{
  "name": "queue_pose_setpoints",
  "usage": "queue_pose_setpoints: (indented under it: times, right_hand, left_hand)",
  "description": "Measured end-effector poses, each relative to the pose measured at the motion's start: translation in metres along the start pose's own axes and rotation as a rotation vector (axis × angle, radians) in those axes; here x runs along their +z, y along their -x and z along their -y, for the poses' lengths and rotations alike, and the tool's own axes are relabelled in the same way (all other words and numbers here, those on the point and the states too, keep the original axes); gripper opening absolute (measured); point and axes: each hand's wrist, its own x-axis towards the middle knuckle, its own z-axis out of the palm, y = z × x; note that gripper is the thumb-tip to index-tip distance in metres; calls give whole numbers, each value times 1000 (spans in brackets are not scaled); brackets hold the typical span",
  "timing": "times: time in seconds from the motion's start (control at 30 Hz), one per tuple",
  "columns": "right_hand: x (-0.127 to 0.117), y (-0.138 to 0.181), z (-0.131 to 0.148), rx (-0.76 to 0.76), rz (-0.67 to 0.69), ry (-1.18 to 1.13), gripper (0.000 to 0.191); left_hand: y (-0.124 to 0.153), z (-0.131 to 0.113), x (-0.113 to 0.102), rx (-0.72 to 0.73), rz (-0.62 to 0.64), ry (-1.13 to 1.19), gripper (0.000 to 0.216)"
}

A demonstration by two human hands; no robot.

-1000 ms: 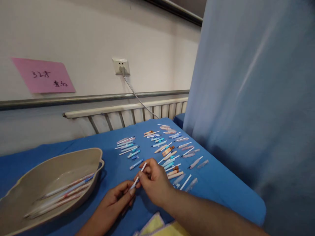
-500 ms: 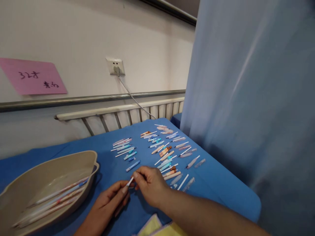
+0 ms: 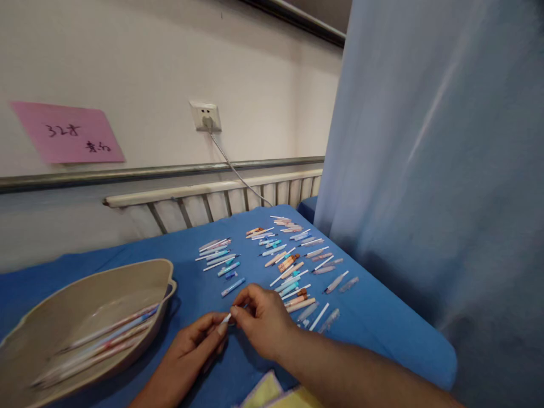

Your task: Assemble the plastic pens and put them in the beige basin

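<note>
My left hand and my right hand meet over the blue cloth near its front edge. Both pinch one thin white pen refill between their fingertips; only a short stub of it shows. Just beyond my right hand lie several pen parts in rows: white refills, blue, orange and clear barrels and caps. A blue barrel lies closest to my fingers.
A beige oval tray with several assembled pens stands at the left. A pale blue curtain hangs at the right. Behind the table are a rail, a wall socket with cable and a pink note. Yellow paper lies at the bottom edge.
The white refill showed long between my hands a second ago; now only a short stub shows. My hands have stayed together in about the same place.
</note>
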Motion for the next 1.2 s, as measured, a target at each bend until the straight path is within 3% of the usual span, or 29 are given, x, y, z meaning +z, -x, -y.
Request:
queue_pose_setpoints:
  times: [0.3,0.47,1.2]
  right_hand:
    - [2,-1,-4,21,-2,-14,6]
    - [5,-4,-9,113,20,-102,7]
    - [3,1,-7,50,28,51,11]
  left_hand:
    - [0,0,-3,26,86,-33,33]
    - [0,0,-4,10,151,3,30]
    - [-2,2,-5,-68,97,120,44]
